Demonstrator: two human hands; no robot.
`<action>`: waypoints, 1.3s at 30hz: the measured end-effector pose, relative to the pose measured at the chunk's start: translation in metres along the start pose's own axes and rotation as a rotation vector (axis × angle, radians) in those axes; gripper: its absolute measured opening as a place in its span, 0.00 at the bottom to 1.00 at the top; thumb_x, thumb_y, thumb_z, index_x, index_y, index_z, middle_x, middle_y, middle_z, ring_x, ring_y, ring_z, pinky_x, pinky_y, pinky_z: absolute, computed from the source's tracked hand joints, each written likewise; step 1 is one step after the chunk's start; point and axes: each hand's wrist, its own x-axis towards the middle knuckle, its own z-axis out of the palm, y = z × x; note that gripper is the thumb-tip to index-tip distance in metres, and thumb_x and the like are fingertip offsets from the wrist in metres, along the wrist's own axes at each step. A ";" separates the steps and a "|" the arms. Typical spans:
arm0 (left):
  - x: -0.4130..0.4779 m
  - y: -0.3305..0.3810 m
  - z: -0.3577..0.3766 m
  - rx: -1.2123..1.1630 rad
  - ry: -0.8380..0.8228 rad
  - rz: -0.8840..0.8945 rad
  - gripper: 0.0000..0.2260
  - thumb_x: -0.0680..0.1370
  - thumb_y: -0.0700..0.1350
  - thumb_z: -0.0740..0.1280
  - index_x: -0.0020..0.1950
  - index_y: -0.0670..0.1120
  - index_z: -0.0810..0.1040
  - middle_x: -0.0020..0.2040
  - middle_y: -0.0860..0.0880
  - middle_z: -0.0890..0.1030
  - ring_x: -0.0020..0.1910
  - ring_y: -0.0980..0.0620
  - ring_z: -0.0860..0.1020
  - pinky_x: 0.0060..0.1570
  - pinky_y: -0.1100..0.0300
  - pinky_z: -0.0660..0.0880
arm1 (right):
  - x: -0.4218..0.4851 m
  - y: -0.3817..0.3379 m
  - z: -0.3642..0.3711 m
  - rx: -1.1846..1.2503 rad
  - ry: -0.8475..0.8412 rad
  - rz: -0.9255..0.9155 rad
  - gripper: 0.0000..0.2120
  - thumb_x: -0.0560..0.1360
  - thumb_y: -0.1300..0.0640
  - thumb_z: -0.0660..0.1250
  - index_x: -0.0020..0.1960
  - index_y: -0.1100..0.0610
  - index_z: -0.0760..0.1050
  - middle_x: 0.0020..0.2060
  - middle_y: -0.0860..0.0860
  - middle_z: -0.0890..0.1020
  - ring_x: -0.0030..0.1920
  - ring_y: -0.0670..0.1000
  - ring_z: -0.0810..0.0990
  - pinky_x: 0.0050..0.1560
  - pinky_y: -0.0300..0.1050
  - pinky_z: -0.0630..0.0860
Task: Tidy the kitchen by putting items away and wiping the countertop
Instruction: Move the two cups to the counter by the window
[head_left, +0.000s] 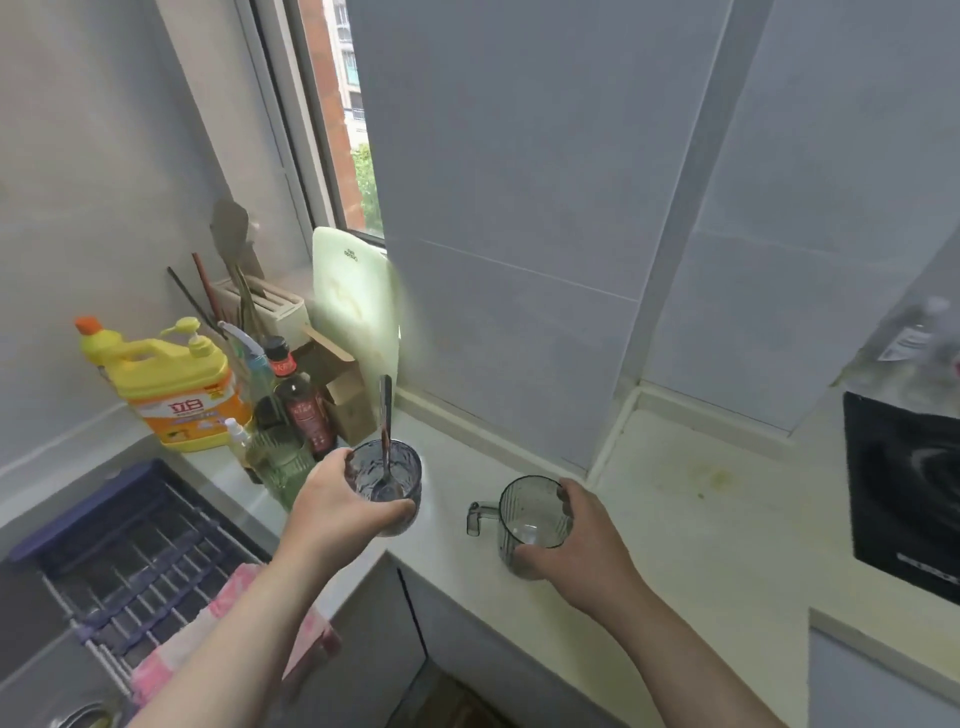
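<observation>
At the counter (675, 545) corner below the window (348, 130): 2 drinking vessels under handling, 1 per hand, near each other but not touching.
Left hand (345, 506): fingers and thumb curled round the dark glass (402, 467), gripping its wall from the near side, thumb across the lower front.
Dark glass: upright, over the counter's front edge; whether its base touches the counter cannot be told.
Spoon (385, 415): metal, standing in the dark glass, bowl down, handle rising well past the rim.
Right hand (576, 540): wrapped round the grey mug (530, 519), fingers at the far rim, thumb low on the near wall.
Grey mug: transparent, ribbed, upright on the counter near the front edge, handle pointing left toward the dark glass.
Counter surface: pale, with a yellowish stain (711, 478) right of the grey mug, toward the stove (904, 493).
Back-left cluster: yellow detergent bottle (176, 389) with pump, spray bottle (249, 348), dark sauce bottle (304, 405), green ribbed glass (280, 467) and cardboard box (345, 395), standing close together by the wall.
Behind the cluster: knife block (265, 306) holding utensils; pale cutting board (353, 306) upright against the window frame.
Sink side: dish rack (130, 545) at left, pink cloth (208, 623) draped at its near right corner, partly under the left forearm.
Right edge: stove black, only partly in view.
</observation>
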 end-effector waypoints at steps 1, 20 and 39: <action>0.016 -0.003 0.002 0.008 -0.025 0.011 0.22 0.61 0.49 0.79 0.49 0.54 0.74 0.47 0.54 0.79 0.44 0.58 0.78 0.37 0.63 0.71 | 0.010 -0.002 0.005 -0.011 0.002 0.010 0.32 0.67 0.53 0.77 0.65 0.45 0.64 0.62 0.46 0.69 0.58 0.45 0.69 0.52 0.33 0.65; 0.202 -0.063 0.079 0.044 -0.207 0.068 0.28 0.54 0.55 0.78 0.51 0.53 0.76 0.47 0.55 0.81 0.45 0.56 0.80 0.44 0.58 0.77 | 0.177 0.001 0.072 -0.237 -0.070 0.035 0.42 0.66 0.54 0.78 0.75 0.52 0.64 0.64 0.44 0.70 0.67 0.46 0.69 0.63 0.32 0.62; 0.218 -0.069 0.086 0.079 -0.264 0.100 0.30 0.60 0.52 0.82 0.57 0.49 0.73 0.52 0.53 0.80 0.51 0.53 0.79 0.44 0.63 0.71 | 0.192 -0.004 0.071 -0.182 -0.091 0.009 0.44 0.66 0.54 0.78 0.77 0.48 0.62 0.68 0.45 0.69 0.70 0.44 0.67 0.72 0.43 0.66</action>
